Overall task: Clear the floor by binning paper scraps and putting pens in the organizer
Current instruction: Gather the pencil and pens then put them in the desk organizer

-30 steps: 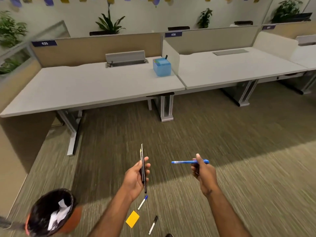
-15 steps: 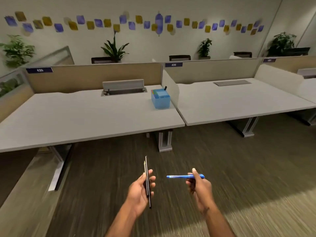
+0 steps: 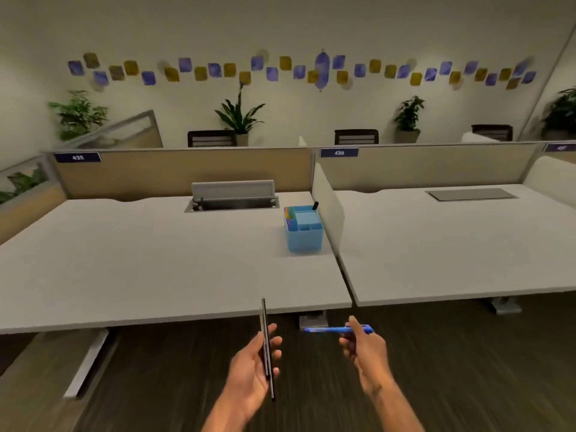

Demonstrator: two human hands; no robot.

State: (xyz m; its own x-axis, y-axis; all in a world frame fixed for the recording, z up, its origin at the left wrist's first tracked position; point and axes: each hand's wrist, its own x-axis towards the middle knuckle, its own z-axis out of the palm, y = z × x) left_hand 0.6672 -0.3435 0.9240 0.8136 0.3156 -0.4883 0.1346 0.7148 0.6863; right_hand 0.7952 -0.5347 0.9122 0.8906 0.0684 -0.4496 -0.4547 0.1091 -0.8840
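Beyond both hands (image 3: 254, 363) (image 3: 364, 347), organizer (image 3: 304, 233), pens (image 3: 265, 335) gripped

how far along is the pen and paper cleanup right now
Partly done. A dark pen already stands in the blue organizer on the desk. In hand: the left hand grips two dark pens, the right hand a blue pen, both short of the desk. Left: dropping these three into the organizer. Bin and floor scraps are out of view, so that part can't be judged.
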